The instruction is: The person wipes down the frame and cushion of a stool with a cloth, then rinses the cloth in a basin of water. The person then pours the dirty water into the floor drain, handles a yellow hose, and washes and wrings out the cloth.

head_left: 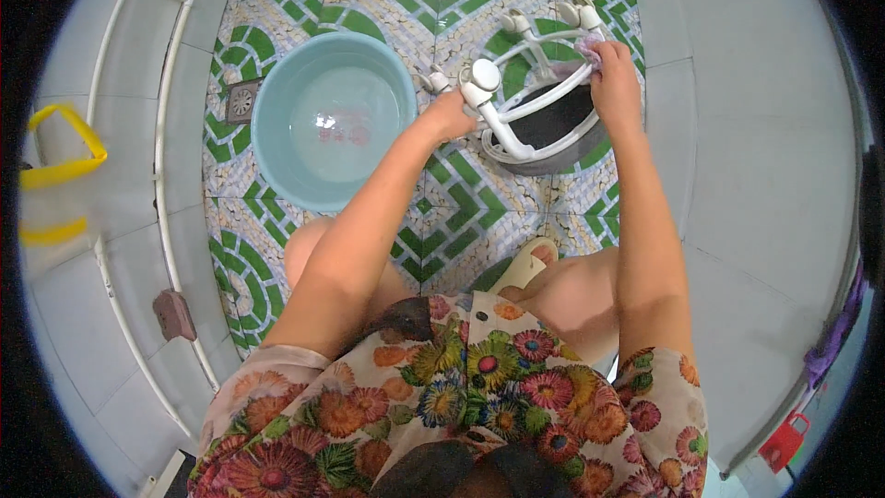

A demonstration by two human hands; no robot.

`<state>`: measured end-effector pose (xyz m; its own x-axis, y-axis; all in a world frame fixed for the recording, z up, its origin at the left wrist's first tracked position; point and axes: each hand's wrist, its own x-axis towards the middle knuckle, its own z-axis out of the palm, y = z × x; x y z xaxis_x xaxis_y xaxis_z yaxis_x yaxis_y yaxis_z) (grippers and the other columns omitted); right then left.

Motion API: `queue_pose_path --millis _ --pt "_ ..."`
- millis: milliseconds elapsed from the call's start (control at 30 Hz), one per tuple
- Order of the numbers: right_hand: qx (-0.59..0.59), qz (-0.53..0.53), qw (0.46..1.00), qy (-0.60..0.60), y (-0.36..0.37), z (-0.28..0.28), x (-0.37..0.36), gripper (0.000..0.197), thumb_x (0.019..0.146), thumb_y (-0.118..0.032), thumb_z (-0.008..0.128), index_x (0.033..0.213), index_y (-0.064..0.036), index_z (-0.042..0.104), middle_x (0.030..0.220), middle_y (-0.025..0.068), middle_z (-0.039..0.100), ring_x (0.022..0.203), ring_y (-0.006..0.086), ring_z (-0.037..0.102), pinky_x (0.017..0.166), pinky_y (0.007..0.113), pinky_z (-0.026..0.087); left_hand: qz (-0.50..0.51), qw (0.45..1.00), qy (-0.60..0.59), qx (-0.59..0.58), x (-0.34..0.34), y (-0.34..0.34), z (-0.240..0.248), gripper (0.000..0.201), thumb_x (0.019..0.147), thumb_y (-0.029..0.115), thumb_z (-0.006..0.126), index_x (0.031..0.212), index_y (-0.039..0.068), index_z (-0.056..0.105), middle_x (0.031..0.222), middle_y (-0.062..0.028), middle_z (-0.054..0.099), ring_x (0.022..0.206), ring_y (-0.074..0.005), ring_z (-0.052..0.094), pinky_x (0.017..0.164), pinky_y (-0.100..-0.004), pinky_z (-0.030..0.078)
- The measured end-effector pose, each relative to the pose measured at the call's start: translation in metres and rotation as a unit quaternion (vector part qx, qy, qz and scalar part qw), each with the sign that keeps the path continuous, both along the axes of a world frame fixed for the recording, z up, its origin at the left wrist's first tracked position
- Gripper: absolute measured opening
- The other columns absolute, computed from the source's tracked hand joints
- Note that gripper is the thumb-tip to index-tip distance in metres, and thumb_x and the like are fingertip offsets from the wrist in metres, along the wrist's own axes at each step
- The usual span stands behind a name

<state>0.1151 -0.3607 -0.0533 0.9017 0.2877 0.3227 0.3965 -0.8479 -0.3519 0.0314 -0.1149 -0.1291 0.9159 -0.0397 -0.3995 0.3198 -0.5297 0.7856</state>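
An upturned low rolling stool rests on the floor ahead and to the right, its white frame and caster wheels pointing up. Below the frame shows the round grey seat, dark inside its rim. My left hand is closed around a part of the frame by the nearest caster; its fingertips are partly hidden. On the far right side, my right hand pinches a crumpled pale purple cloth against the white tube. To the left stands a light blue basin holding clear water.
A square floor drain lies left of the basin on the green patterned tiles. White pipes run along the left wall, with a yellow handle-shaped object nearby. A grey wall bounds the right. My slippered foot is below the stool.
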Motion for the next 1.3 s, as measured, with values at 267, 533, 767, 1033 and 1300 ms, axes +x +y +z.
queue_pose_path --millis 267,533,767,1033,1300 --pt "0.005 -0.008 1.0 -0.021 -0.008 -0.005 0.009 0.027 0.075 0.002 0.054 0.099 -0.0093 0.058 0.102 0.0132 0.054 0.093 0.035 0.053 0.075 0.041 0.045 -0.134 0.97 -0.009 -0.205 -0.021 -0.027 0.002 0.031 0.082 0.02 0.063 0.103 -0.001 0.058 0.091 -0.0095 0.063 0.081 -0.0134 0.057 0.074 -0.0298 0.046" --pt "-0.052 0.139 0.987 0.057 0.042 0.012 -0.033 0.027 0.074 0.001 0.052 0.099 -0.01 0.058 0.102 0.0114 0.054 0.094 0.0347 0.053 0.078 0.041 0.046 -0.038 0.982 -0.18 -0.043 -0.005 -0.031 0.008 0.025 0.085 0.022 0.058 0.101 0.003 0.059 0.087 -0.0151 0.062 0.078 -0.0263 0.059 0.07 -0.0351 0.045" --pt "0.032 -0.021 0.999 0.038 -0.022 0.026 0.0 0.031 0.07 0.003 0.055 0.098 -0.0082 0.062 0.095 0.0119 0.056 0.089 0.0318 0.056 0.079 0.037 0.046 -0.028 0.976 -0.214 -0.013 -0.003 -0.033 0.006 0.021 0.082 0.02 0.059 0.098 0.007 0.059 0.087 -0.0175 0.06 0.083 -0.0356 0.057 0.071 -0.0421 0.045" --pt "-0.167 0.095 0.952 0.238 0.012 0.01 -0.042 0.021 0.075 -0.02 0.058 0.09 -0.0091 0.067 0.094 0.0151 0.062 0.085 0.033 0.06 0.075 0.041 0.048 -0.017 0.966 -0.253 0.045 0.006 -0.036 0.007 0.021 0.081 0.026 0.06 0.089 0.007 0.06 0.082 -0.0152 0.059 0.079 -0.0346 0.057 0.069 -0.0444 0.045" --pt "0.074 0.176 0.977 0.098 0.04 0.037 -0.047 0.035 0.069 -0.004 0.057 0.103 -0.0095 0.061 0.103 0.0122 0.056 0.093 0.0316 0.056 0.079 0.038 0.047 -0.003 0.974 -0.227 0.022 0.004 -0.039 0.012 0.02 0.081 0.024 0.06 0.092 0.008 0.061 0.086 -0.0146 0.06 0.082 -0.0341 0.058 0.07 -0.0413 0.046"
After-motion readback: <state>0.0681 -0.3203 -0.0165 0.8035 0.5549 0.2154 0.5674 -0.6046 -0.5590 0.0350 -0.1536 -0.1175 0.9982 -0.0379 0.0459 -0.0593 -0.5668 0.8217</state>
